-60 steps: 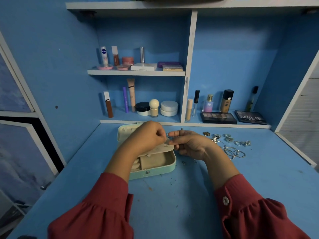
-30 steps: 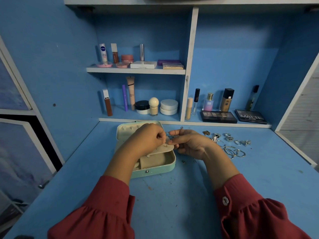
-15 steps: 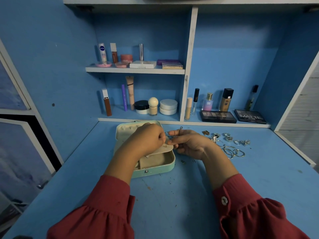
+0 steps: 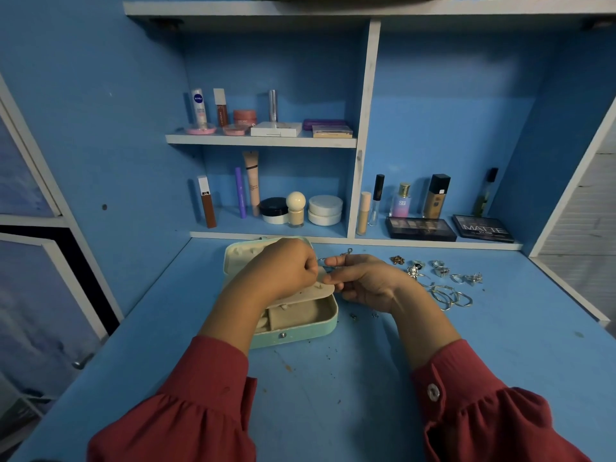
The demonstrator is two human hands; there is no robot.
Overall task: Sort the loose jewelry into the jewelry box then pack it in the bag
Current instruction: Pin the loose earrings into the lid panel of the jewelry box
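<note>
While both hands work over the open jewelry box (image 4: 301,323) near the counter's back edge, we pinch a small silver piece (image 4: 328,266) between left hand (image 4: 283,271) and right hand (image 4: 363,281), fingers curled. Advice: seat it on the beige insert before letting go. Loose rings and hoops (image 4: 446,288) wait toward the right edge; no bag visible.

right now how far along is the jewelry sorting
Early. The jewelry box lies open on the desk. Both the left hand and right hand pinch a small silver piece above it. Rings and hoops remain loose on the desk; no bag is in view.
</note>
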